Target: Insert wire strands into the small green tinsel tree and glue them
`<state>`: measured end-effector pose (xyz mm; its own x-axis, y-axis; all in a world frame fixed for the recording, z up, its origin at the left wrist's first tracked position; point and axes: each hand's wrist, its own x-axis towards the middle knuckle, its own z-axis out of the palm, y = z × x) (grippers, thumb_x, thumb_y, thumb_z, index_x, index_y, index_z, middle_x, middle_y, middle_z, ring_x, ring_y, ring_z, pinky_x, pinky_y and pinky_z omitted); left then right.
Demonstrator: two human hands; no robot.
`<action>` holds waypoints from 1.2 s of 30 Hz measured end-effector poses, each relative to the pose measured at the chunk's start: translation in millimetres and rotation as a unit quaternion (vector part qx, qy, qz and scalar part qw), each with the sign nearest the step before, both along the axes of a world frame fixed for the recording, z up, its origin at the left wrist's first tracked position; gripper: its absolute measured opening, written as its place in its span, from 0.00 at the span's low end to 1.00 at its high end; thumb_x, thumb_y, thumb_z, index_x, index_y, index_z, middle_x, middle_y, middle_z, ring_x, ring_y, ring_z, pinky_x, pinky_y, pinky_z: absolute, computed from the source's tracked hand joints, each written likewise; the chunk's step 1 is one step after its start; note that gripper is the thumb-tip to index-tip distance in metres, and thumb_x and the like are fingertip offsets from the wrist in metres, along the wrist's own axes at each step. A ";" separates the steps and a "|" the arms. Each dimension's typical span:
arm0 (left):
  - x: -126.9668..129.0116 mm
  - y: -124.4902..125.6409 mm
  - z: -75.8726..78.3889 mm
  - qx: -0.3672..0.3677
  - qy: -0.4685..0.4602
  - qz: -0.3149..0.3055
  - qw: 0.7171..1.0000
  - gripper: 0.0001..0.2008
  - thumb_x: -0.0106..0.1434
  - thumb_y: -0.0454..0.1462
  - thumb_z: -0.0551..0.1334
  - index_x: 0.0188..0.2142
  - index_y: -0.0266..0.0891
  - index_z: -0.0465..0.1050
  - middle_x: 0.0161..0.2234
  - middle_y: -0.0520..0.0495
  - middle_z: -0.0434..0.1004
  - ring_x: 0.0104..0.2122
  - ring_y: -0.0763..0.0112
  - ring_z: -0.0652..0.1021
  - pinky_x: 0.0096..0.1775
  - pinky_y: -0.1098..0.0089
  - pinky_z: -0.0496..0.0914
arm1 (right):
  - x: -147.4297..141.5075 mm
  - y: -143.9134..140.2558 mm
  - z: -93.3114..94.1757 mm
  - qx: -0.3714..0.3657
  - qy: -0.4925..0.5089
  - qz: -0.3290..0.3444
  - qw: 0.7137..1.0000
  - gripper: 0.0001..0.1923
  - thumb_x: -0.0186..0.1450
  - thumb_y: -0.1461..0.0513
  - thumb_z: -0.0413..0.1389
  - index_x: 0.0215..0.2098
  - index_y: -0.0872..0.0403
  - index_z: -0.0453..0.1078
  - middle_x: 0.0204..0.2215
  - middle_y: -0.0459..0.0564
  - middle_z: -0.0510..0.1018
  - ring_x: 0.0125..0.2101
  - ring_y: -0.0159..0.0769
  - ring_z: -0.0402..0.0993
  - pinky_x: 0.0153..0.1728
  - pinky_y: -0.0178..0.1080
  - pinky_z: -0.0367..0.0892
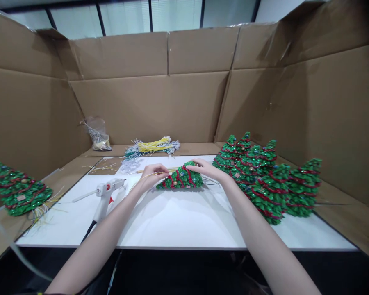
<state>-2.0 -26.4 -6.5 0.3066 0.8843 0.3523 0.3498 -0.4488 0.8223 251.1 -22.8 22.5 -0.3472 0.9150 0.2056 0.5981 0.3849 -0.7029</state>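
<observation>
A small green Christmas tree point(183, 179) with red garland and little ornaments lies on its side on the white board, its tip toward the left. My right hand point(201, 167) grips it from above near the wide base. Thin dark wires point(211, 181) stick out from that base. Beside the tip, my left hand point(154, 173) pinches a thin yellow wire point(147, 175) between thumb and fingers. A white glue gun point(106, 196) stands to the left of my left forearm, its nozzle pointing left.
Several decorated trees point(253, 172) stand at the right. Another tree point(20, 190) leans at the far left beside loose wires point(44, 209). Behind lie bundles of yellow and white wires point(153, 145), a plastic bag point(97, 134) and a brown pad point(103, 167). Cardboard walls point(147, 98) enclose the white board point(184, 229).
</observation>
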 end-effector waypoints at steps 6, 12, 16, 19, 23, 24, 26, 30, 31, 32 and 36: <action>0.5 -2.1 1.3 -0.005 -0.004 -0.002 1.000 0.08 0.51 0.40 0.65 0.28 0.36 0.76 0.29 0.48 0.78 0.32 0.68 0.77 0.37 0.71 0.70 | 0.0 1.3 -2.2 -0.003 -0.001 -0.001 1.000 0.22 0.56 0.44 0.53 0.35 0.53 0.71 0.32 0.49 0.72 0.35 0.39 0.65 0.36 0.39 0.60; 3.4 -5.7 6.8 -0.021 -0.012 -0.001 1.000 0.08 0.49 0.39 0.67 0.27 0.35 0.76 0.28 0.47 0.78 0.31 0.69 0.77 0.37 0.72 0.70 | 0.4 1.6 -1.4 -0.009 0.004 0.000 1.000 0.22 0.56 0.45 0.54 0.34 0.54 0.71 0.31 0.49 0.72 0.34 0.38 0.64 0.35 0.38 0.59; 3.4 -9.5 11.4 -0.036 -0.008 0.008 0.999 0.09 0.49 0.39 0.66 0.28 0.35 0.76 0.28 0.47 0.78 0.31 0.67 0.77 0.37 0.71 0.70 | 0.2 0.4 0.0 -0.015 0.003 0.001 1.000 0.22 0.55 0.45 0.54 0.35 0.54 0.71 0.32 0.49 0.72 0.35 0.39 0.64 0.36 0.39 0.59; 2.3 -10.9 12.6 -0.031 -0.006 -0.004 0.999 0.10 0.52 0.41 0.64 0.29 0.35 0.77 0.30 0.46 0.78 0.34 0.66 0.76 0.38 0.71 0.69 | 0.0 -0.4 0.4 -0.016 0.004 0.007 1.000 0.23 0.56 0.45 0.53 0.36 0.54 0.71 0.33 0.49 0.73 0.36 0.39 0.65 0.36 0.39 0.60; 2.5 -8.7 9.6 -0.034 -0.015 -0.007 0.999 0.11 0.53 0.41 0.63 0.31 0.34 0.77 0.31 0.46 0.78 0.33 0.67 0.76 0.36 0.71 0.70 | 0.6 1.1 -0.9 -0.015 0.003 0.010 1.000 0.23 0.57 0.45 0.53 0.38 0.54 0.72 0.35 0.50 0.74 0.38 0.41 0.66 0.39 0.40 0.61; 2.7 -7.7 8.4 -0.034 -0.016 -0.009 0.999 0.11 0.53 0.41 0.63 0.32 0.34 0.77 0.31 0.46 0.78 0.33 0.67 0.76 0.36 0.72 0.70 | 0.9 2.0 -1.6 -0.017 0.005 0.010 1.000 0.23 0.57 0.45 0.53 0.39 0.54 0.72 0.37 0.51 0.74 0.39 0.42 0.66 0.41 0.41 0.60; 3.2 -5.7 5.8 -0.029 -0.018 -0.018 0.999 0.11 0.54 0.40 0.62 0.33 0.35 0.77 0.32 0.46 0.78 0.34 0.68 0.76 0.35 0.73 0.69 | 1.7 3.9 -3.0 -0.022 0.014 0.013 1.000 0.23 0.58 0.45 0.51 0.38 0.54 0.72 0.39 0.51 0.74 0.42 0.43 0.66 0.44 0.42 0.59; 3.5 -2.9 1.6 -0.024 -0.024 -0.021 0.999 0.10 0.55 0.38 0.61 0.35 0.37 0.76 0.30 0.48 0.77 0.32 0.71 0.75 0.34 0.74 0.69 | 2.6 6.1 -5.6 -0.028 0.036 0.017 0.999 0.24 0.61 0.45 0.46 0.35 0.53 0.72 0.41 0.50 0.74 0.46 0.43 0.65 0.49 0.42 0.57; 3.6 -2.6 1.0 -0.025 -0.025 -0.020 0.999 0.11 0.55 0.38 0.61 0.36 0.37 0.75 0.29 0.49 0.76 0.31 0.72 0.75 0.33 0.74 0.68 | 2.5 6.3 -6.1 -0.026 0.037 0.015 0.999 0.24 0.61 0.44 0.45 0.35 0.53 0.72 0.41 0.50 0.74 0.46 0.43 0.65 0.49 0.42 0.57; 3.8 -2.5 0.5 -0.024 -0.027 -0.020 0.999 0.11 0.55 0.38 0.60 0.37 0.37 0.74 0.28 0.49 0.75 0.30 0.72 0.75 0.32 0.75 0.68 | 2.3 6.5 -6.7 -0.023 0.034 0.012 0.999 0.24 0.61 0.44 0.46 0.35 0.53 0.71 0.40 0.50 0.74 0.46 0.43 0.65 0.49 0.42 0.56; 4.8 -3.5 0.3 -0.015 -0.022 -0.019 0.999 0.10 0.56 0.37 0.59 0.37 0.37 0.73 0.26 0.51 0.73 0.27 0.75 0.73 0.30 0.76 0.66 | 1.5 7.3 -8.8 -0.013 0.019 -0.001 1.000 0.24 0.61 0.44 0.46 0.34 0.54 0.70 0.38 0.49 0.73 0.43 0.42 0.66 0.48 0.42 0.57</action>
<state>2.8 -29.9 -6.3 0.3245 0.8831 0.3389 0.2961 -0.4351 0.8503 252.6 -15.5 13.6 -0.3372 0.9211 0.1944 0.5712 0.3643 -0.7356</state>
